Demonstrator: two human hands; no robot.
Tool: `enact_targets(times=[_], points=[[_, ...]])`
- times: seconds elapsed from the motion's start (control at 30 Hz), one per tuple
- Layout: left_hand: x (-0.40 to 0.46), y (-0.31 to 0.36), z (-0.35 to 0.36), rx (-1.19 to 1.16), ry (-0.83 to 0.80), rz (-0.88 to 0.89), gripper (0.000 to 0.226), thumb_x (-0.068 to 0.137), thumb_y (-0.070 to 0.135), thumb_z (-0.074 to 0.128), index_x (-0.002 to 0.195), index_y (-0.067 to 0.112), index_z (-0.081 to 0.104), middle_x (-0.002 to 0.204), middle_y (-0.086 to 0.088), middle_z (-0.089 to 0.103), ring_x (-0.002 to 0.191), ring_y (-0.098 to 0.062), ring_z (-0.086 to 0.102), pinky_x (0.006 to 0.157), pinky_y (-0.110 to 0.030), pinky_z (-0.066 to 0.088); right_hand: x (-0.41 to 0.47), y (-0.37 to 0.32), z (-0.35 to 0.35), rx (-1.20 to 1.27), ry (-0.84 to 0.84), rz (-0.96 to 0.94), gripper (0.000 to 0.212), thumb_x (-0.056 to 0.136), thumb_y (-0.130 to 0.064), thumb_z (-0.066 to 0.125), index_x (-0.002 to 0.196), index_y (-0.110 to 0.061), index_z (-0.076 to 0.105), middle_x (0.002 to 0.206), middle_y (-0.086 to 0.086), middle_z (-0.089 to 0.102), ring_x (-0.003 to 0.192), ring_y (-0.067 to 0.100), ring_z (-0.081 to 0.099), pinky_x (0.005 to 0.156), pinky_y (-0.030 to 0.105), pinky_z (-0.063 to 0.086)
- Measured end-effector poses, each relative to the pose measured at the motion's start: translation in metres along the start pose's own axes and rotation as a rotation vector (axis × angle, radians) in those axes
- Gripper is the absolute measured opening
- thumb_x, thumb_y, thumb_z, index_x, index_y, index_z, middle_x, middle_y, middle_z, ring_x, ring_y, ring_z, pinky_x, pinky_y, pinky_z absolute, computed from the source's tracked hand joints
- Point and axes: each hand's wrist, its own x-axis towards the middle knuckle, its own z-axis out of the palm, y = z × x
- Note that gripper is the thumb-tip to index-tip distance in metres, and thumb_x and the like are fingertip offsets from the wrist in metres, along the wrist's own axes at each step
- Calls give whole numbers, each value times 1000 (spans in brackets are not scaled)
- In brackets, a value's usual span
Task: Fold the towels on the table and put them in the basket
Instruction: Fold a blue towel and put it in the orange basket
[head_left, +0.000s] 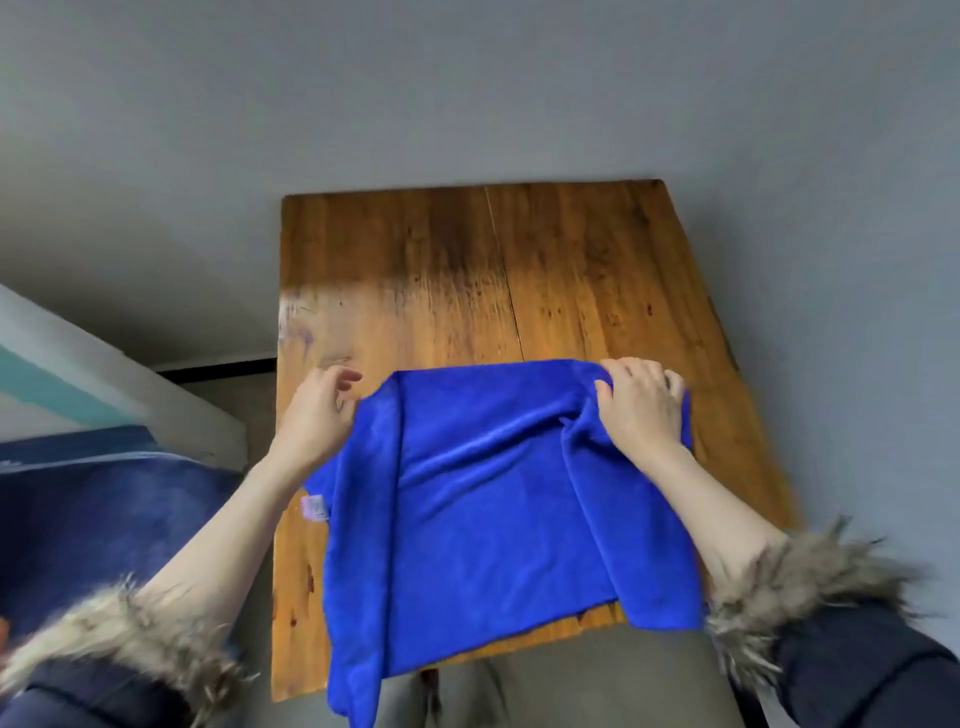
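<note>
A bright blue towel (483, 509) lies spread on the near half of the wooden table (467, 270), its near edge hanging over the table's front. A small pale label shows at its left edge. My right hand (641, 402) grips the towel's far right corner, fingers curled into bunched cloth. My left hand (319, 410) is at the far left corner, fingers loosely curled just beside the cloth edge; whether it holds the cloth is unclear. No basket is in view.
The far half of the table is bare wood. A grey wall stands behind it. A dark blue surface (98, 509) lies at the left, beside a white and teal ledge (78, 374). Fur-trimmed sleeves cover both my forearms.
</note>
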Motion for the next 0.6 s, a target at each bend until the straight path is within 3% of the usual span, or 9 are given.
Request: enact_targets(times=[0.17,0.33,0.47,0.6], points=[[-24,-62,15,96,5,-159,36,88,12,58,123,5,53,122,-20,49,115,-37,44,96,-45,38,-28,-59,47,97,-111,-108,43,97,-31,41,138,-17,44,148,6,37,139,20,27,114,41,13],[-28,-100,24,49,-12,-307,46,85,31,65,121,6,50,114,-18,50,113,-33,40,93,-34,32,-50,-129,88,112,-232,-221,53,98,-42,35,147,-24,25,158,2,11,145,18,6,116,45,3],[-16,-110,29,30,24,-256,24,86,26,64,101,10,55,105,-10,45,107,-27,40,79,-29,33,-54,-156,110,149,-249,-162,57,95,-44,40,147,-23,25,158,3,3,146,20,3,116,49,5],[-6,-119,25,35,3,-224,12,89,23,57,88,11,60,98,-4,45,102,-24,42,76,-29,35,-61,-159,121,94,-231,-139,60,95,-43,41,147,-20,24,158,5,4,146,20,1,116,49,0]])
